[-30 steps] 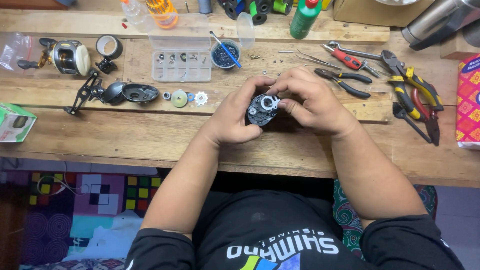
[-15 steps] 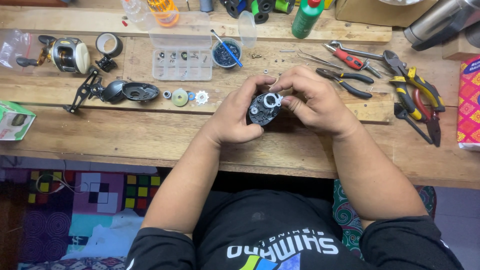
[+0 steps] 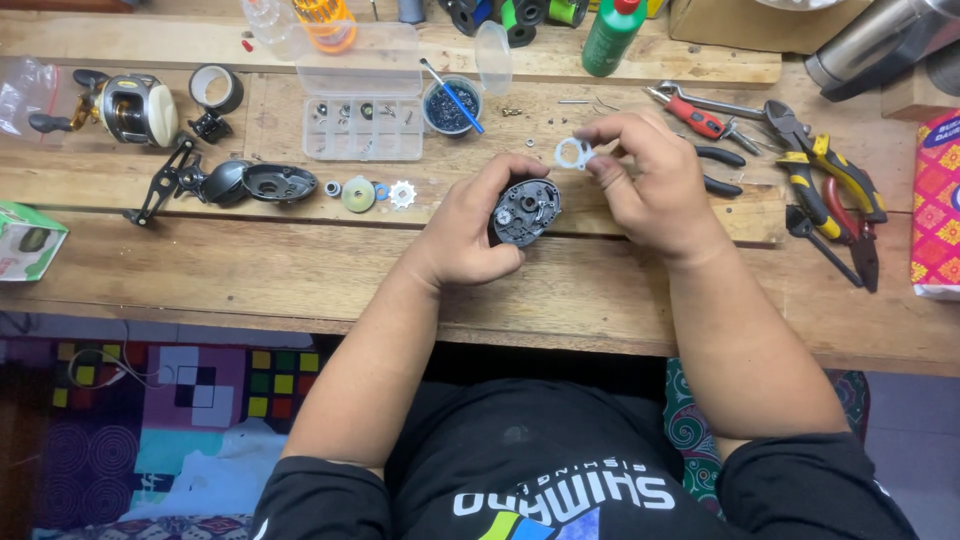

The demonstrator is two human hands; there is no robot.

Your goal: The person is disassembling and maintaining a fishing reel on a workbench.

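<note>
At the middle of the wooden bench (image 3: 620, 290), the left hand (image 3: 470, 235) is closed around a dark grey reel frame (image 3: 525, 212), holding it just above the planks with its open, geared face turned up toward the camera. Up and to the right of it, the right hand (image 3: 650, 185) pinches a small white ring-shaped part (image 3: 573, 153) between thumb and fingertips, clear of the frame and not touching it; the part seems to have little lugs on its rim, though it is too small to be sure. To the left of the left hand lies a row of loose pieces: a black side cover (image 3: 278, 183), a black crank handle (image 3: 165, 180), a yellowish disc (image 3: 358, 194) and a white toothed gear (image 3: 402, 194). Behind them sits a clear compartment box (image 3: 362, 128) with small parts in its sections, and beside it a round cup (image 3: 450, 108) with a blue-handled tool standing in it. A whole silver reel (image 3: 125, 108) rests at the far left. To the right of the right hand lie red-handled pliers (image 3: 690, 112) and yellow-handled pliers (image 3: 840, 170), and a green bottle (image 3: 612, 35) stands at the back edge.
</note>
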